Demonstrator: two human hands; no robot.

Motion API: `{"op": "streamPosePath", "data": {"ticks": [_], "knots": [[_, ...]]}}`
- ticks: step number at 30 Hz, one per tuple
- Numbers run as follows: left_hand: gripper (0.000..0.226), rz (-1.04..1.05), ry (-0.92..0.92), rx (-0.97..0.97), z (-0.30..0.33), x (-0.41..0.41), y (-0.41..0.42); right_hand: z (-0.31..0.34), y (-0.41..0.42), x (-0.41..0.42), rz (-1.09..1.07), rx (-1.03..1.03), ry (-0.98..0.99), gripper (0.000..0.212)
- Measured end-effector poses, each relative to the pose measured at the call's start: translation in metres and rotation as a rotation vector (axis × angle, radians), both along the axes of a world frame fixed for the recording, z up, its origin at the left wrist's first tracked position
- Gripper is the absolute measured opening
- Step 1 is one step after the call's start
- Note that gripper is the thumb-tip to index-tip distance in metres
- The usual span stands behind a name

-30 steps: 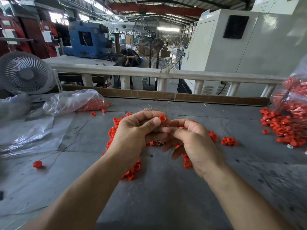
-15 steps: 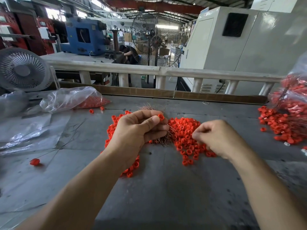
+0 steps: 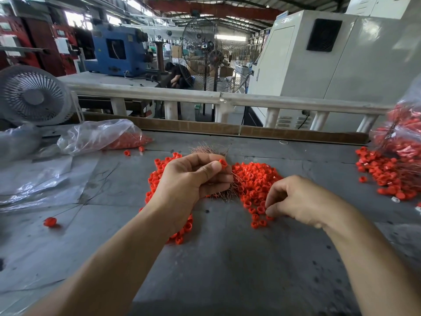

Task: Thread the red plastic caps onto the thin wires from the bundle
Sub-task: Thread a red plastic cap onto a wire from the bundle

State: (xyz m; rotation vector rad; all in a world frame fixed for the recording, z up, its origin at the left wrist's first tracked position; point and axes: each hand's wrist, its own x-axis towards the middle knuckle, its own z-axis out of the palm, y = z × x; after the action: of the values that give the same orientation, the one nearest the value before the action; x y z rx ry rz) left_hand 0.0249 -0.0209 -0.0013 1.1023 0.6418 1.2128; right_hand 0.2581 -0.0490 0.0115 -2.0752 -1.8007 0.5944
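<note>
Gripping the wire bundle (image 3: 224, 190) and one red cap (image 3: 223, 163), the left hand (image 3: 191, 181) hovers; right hand (image 3: 296, 199) seemingly pinches a cap from the pile (image 3: 252, 176).

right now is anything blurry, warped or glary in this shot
Head view: the railing bows from wide-angle distortion; the bag of caps at the right edge is smeared; bright windows upper left wash out; both hands, left hand and right hand, and the central red caps are sharp.
</note>
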Motion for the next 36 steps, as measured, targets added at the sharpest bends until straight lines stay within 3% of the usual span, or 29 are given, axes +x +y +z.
{"op": "streamPosePath", "data": {"ticks": [12, 18, 21, 24, 31, 36], "knots": [[0.015, -0.006, 0.0, 0.004, -0.004, 0.001, 0.003, 0.007, -0.007, -0.011, 0.022, -0.061, -0.233, 0.016], [0.015, -0.021, -0.007, 0.01, -0.004, 0.001, 0.002, 0.006, -0.008, -0.011, 0.011, -0.028, -0.209, 0.018], [0.019, -0.027, -0.002, 0.016, -0.004, 0.001, 0.001, 0.003, -0.004, -0.008, 0.011, 0.028, -0.105, 0.014], [0.02, -0.029, 0.002, 0.02, -0.003, 0.002, 0.001, -0.001, 0.0, -0.008, 0.006, 0.097, 0.13, 0.011], [0.021, -0.028, 0.024, 0.047, -0.002, 0.005, -0.002, 0.005, 0.0, -0.031, 0.044, 0.444, 0.61, 0.012], [0.018, -0.008, 0.066, 0.071, -0.001, 0.007, -0.005, 0.006, -0.006, -0.053, 0.136, 0.574, 0.76, 0.014]]}}
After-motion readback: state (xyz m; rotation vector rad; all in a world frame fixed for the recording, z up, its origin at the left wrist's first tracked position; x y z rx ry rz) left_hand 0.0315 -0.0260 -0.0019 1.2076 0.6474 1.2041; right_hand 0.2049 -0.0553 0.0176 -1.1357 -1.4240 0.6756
